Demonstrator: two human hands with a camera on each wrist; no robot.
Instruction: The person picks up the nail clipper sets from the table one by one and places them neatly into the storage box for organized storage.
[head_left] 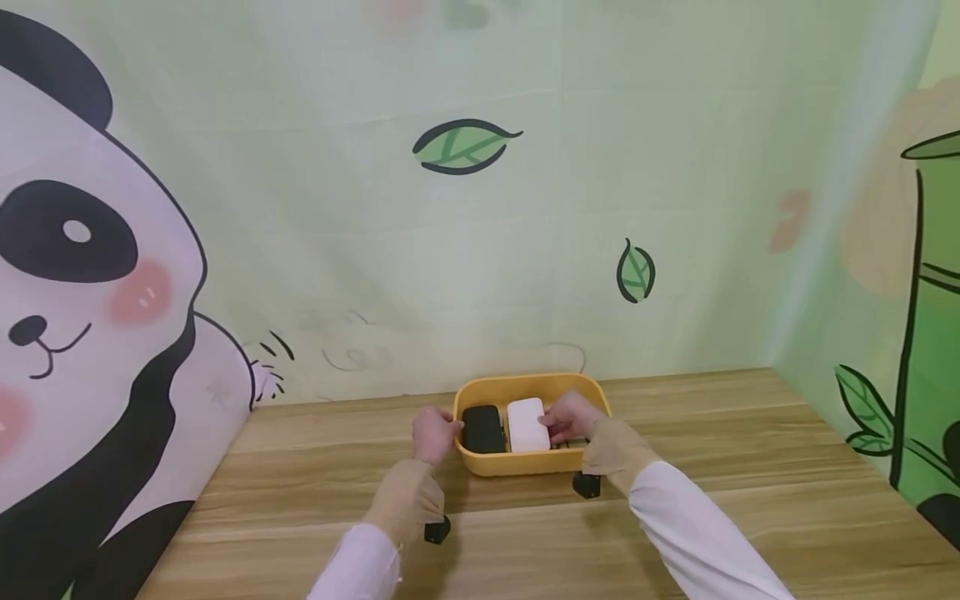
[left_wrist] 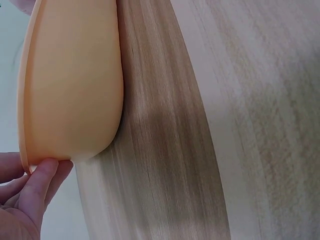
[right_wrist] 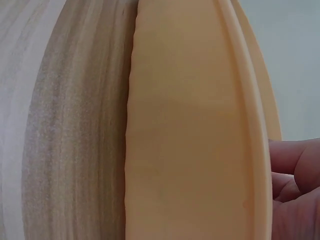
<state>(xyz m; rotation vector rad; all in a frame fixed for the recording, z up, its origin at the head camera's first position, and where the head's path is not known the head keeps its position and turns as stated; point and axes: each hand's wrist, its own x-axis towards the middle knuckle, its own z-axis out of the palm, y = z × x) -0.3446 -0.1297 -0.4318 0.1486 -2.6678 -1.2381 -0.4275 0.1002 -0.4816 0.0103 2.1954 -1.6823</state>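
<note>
A yellow-orange basket [head_left: 517,464] stands on the wooden table near the back wall. Inside it, at the left, is a black rounded box-shaped thing [head_left: 483,430], and beside that a white one [head_left: 528,425] of similar shape. My left hand [head_left: 433,435] pinches the basket's left rim; in the left wrist view its thumb and fingers [left_wrist: 42,182] lie on either side of that rim. Reaching into the basket, my right hand [head_left: 574,414] holds the white box by its right edge. In the right wrist view the basket's wall [right_wrist: 190,125] hides what the fingers [right_wrist: 300,162] hold.
The wood-grain table [head_left: 510,542] spreads in front of and to both sides of the basket. Behind it hangs a pale green cloth [head_left: 480,275] printed with leaves, with a panda [head_left: 90,333] on the left side. Black wrist-camera pieces [head_left: 587,485] hang under both wrists.
</note>
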